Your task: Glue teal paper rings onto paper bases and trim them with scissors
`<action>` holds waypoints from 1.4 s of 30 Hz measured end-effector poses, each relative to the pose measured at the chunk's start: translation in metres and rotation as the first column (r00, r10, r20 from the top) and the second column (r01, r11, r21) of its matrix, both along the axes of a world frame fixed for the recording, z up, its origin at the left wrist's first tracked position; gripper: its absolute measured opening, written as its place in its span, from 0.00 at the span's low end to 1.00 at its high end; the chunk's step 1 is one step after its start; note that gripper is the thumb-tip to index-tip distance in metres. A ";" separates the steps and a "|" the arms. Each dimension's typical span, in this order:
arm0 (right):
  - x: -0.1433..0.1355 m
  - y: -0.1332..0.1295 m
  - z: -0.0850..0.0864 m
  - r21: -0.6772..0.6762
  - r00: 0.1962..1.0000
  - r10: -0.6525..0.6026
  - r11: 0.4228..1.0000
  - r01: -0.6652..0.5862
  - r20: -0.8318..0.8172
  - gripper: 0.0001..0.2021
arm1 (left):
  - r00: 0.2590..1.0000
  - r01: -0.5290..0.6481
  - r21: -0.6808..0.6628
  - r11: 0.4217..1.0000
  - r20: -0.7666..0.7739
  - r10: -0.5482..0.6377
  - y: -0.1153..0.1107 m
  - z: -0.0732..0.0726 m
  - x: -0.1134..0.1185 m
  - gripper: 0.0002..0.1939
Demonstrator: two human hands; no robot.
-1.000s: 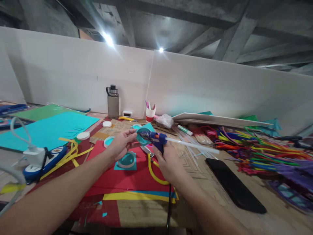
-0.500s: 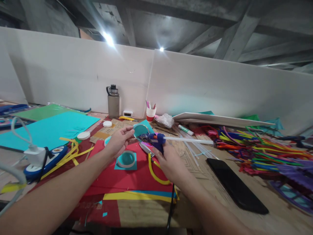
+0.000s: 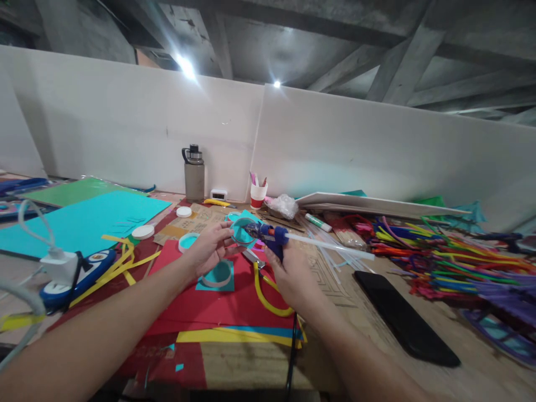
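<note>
Pinched in the fingers of my left hand (image 3: 213, 244) is a small round ring with a turquoise inside (image 3: 243, 230), tilted toward me above the red paper (image 3: 180, 310). My right hand (image 3: 291, 273) grips a blue hot glue gun (image 3: 274, 237), a long clear glue stick (image 3: 330, 245) jutting from its back. The gun's tip is at the ring's opening; whether it touches the ring I cannot tell. Below my left hand, another ring (image 3: 216, 274) rests on a turquoise square. Yellow-handled scissors (image 3: 268, 296) lie under the gun, partly hidden by my right hand.
A black phone (image 3: 404, 315) lies at the right, with many coloured pipe cleaners (image 3: 439, 251) beyond it. At the back stand a bottle (image 3: 194, 178) and a red-and-white cup of pens (image 3: 258, 196). A power strip (image 3: 79, 279) and yellow paper strips (image 3: 125, 257) are at left.
The ring in my left hand has turned so its turquoise inside faces me more. The glue gun has shifted slightly right, and its glue stick now slopes down to the right.
</note>
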State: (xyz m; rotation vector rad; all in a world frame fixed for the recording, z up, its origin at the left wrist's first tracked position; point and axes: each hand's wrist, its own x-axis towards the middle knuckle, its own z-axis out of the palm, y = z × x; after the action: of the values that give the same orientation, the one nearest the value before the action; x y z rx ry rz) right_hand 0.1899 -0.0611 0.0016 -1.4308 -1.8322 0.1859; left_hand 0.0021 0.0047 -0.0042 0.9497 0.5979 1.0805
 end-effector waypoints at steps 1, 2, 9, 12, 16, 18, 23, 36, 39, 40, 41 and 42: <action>0.000 0.000 0.000 -0.001 1.000 -0.002 1.000 0.002 0.002 0.16 | 1.000 0.016 -0.003 1.000 -0.001 -0.016 -0.001 0.001 0.000 0.12; 0.000 0.000 -0.001 0.002 1.000 0.004 1.000 -0.004 0.002 0.16 | 1.000 0.026 -0.005 1.000 -0.001 -0.026 -0.001 0.002 0.000 0.13; -0.001 -0.001 0.001 -0.014 0.996 0.091 0.996 -0.091 -0.005 0.15 | 0.999 -0.011 -0.017 1.000 -0.049 0.010 0.002 0.001 -0.002 0.08; -0.001 -0.001 0.000 -0.014 0.995 0.096 0.995 -0.096 -0.019 0.16 | 0.999 -0.021 -0.017 1.000 -0.044 0.020 0.004 -0.001 -0.003 0.07; -0.001 0.000 -0.002 -0.025 0.996 0.078 0.997 -0.079 -0.035 0.15 | 1.000 -0.018 -0.022 1.000 0.002 0.018 0.004 -0.001 -0.003 0.05; -0.001 0.001 -0.002 -0.022 0.997 0.071 0.997 -0.072 -0.043 0.15 | 1.000 -0.020 -0.023 1.000 0.007 0.020 0.003 -0.002 -0.002 0.04; 0.000 0.003 -0.001 0.001 0.996 0.061 0.998 -0.061 -0.061 0.15 | 0.999 0.027 -0.001 1.000 0.017 -0.027 0.003 -0.007 -0.001 0.03; 0.001 0.003 0.000 0.036 0.997 0.024 0.999 -0.021 -0.077 0.16 | 0.999 0.019 -0.009 1.000 0.045 -0.019 0.002 -0.007 -0.002 0.10; 0.001 0.004 -0.001 0.071 0.996 0.057 0.996 -0.052 -0.068 0.17 | 0.998 0.047 -0.018 0.999 0.031 -0.047 0.003 -0.005 -0.003 0.14; 0.001 0.004 -0.001 0.075 0.996 0.058 0.996 -0.053 -0.066 0.17 | 0.999 0.049 -0.019 0.999 0.024 -0.048 0.004 -0.004 -0.003 0.14; 0.001 0.004 -0.001 0.072 0.996 0.056 0.996 -0.051 -0.064 0.17 | 0.999 0.047 -0.019 0.999 0.016 -0.047 0.005 -0.004 -0.004 0.14; 0.001 0.004 -0.002 0.062 0.997 0.052 0.997 -0.048 -0.060 0.16 | 0.999 0.044 -0.019 0.999 0.009 -0.044 0.006 -0.005 -0.004 0.13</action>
State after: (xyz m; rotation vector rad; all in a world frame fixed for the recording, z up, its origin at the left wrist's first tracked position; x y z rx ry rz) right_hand 0.1911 -0.0572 -0.0002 -1.3245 -1.8099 0.1964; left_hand -0.0018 0.0102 -0.0090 0.9373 0.5763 1.0374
